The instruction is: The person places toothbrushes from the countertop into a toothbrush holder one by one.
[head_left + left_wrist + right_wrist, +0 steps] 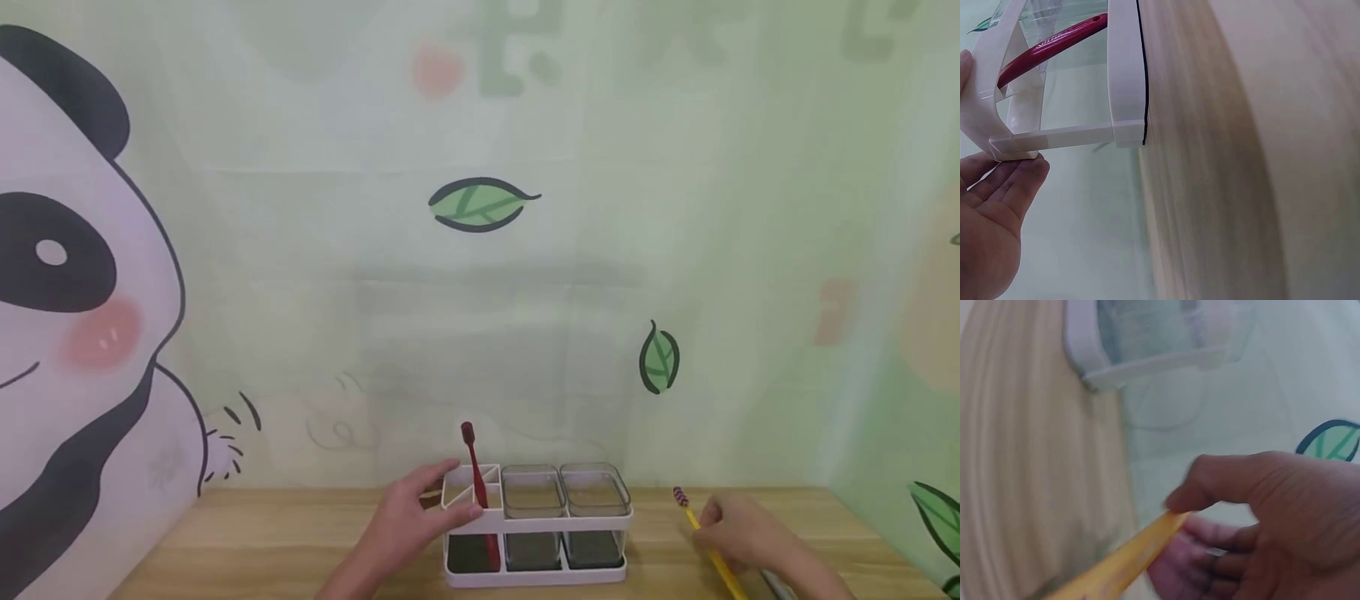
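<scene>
A white toothbrush holder stands on the wooden table, with a red toothbrush upright in its divided left compartment. My left hand grips the holder's upper left corner, thumb at the front and fingers round the side and back. In the left wrist view those fingers lie against the white upper frame, near the red handle. Off to the right, my right hand pinches a yellow toothbrush, bristles pointing away. Its handle shows between thumb and fingers in the right wrist view.
Two clear square cups sit in the holder's middle and right places. A thin grey object lies partly hidden beneath the right hand. Behind the table hangs a pale green cloth printed with a panda and leaves.
</scene>
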{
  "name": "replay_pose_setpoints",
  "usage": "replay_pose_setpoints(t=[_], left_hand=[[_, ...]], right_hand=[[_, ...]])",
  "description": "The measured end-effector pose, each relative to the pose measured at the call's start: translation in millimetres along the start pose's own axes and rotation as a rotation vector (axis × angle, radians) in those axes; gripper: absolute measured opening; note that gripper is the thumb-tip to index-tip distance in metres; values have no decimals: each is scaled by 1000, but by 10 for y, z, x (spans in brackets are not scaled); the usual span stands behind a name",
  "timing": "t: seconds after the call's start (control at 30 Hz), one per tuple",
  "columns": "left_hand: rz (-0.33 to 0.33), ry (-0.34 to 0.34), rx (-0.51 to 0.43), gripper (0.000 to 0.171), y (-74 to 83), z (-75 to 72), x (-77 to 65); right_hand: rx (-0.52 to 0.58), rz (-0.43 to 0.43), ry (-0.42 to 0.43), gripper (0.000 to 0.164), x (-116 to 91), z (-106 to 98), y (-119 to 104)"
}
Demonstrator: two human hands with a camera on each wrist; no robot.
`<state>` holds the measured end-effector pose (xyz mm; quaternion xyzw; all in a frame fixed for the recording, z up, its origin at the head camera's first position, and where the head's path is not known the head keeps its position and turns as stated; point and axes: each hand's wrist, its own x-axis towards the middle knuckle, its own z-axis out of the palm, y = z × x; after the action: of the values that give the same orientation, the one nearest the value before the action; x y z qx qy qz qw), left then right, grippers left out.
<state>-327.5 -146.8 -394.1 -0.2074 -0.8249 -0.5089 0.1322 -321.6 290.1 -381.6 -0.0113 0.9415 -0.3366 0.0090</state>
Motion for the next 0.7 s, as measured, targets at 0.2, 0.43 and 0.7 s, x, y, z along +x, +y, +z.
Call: replay_pose_setpoints(t=[0.2, 0.43, 0.7], left_hand=[[6, -5, 7, 70, 18, -18, 21], [2, 3, -2, 70, 36, -18, 14], [5, 2, 6, 70, 20, -14, 3]], right_hand=[[88, -182, 141, 13, 11, -90, -272], [64, -267, 215, 8, -60, -118, -471], [55, -277, 225, 9, -97, -95, -478]])
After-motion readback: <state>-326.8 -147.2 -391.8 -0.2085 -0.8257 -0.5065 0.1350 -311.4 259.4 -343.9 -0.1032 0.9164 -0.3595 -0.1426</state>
